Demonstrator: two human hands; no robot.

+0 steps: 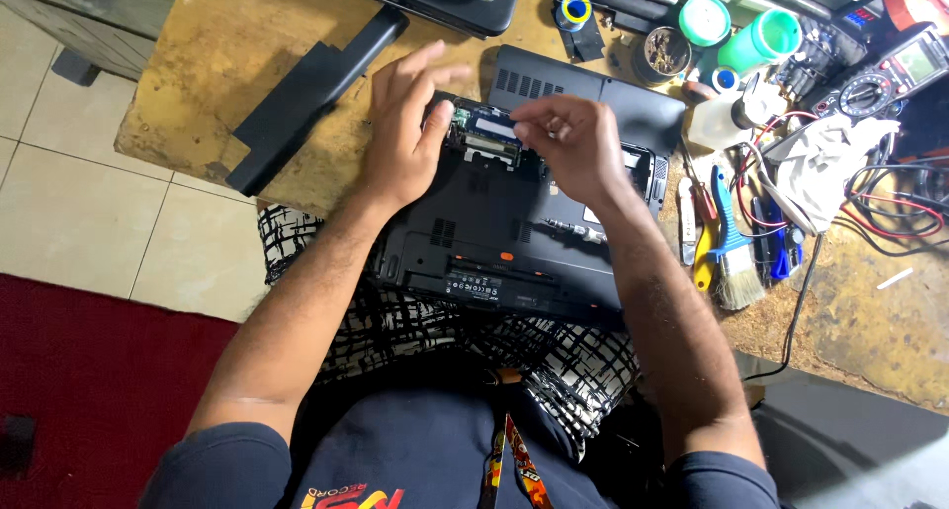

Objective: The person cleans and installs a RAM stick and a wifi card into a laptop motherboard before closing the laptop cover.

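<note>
On top of the upside-down black plastic laptop point(494, 232), small green memory card point(489, 128) at its 12 o'clock edge, right hand point(573, 148) pinching the card, left hand point(405, 124) flat at 9 o'clock, fingers spread, thumb touching it.

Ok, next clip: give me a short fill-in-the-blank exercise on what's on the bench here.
1. Both hands work at an open bay in the underside of a black ______.
2. The left hand lies flat beside the bay, while the right hand pinches the memory module with its ______.
3. The long black battery pack lies to the ______ of the left hand.
4. The paintbrush has a ______ handle.

Missing words: laptop; fingertips; left; blue
</note>
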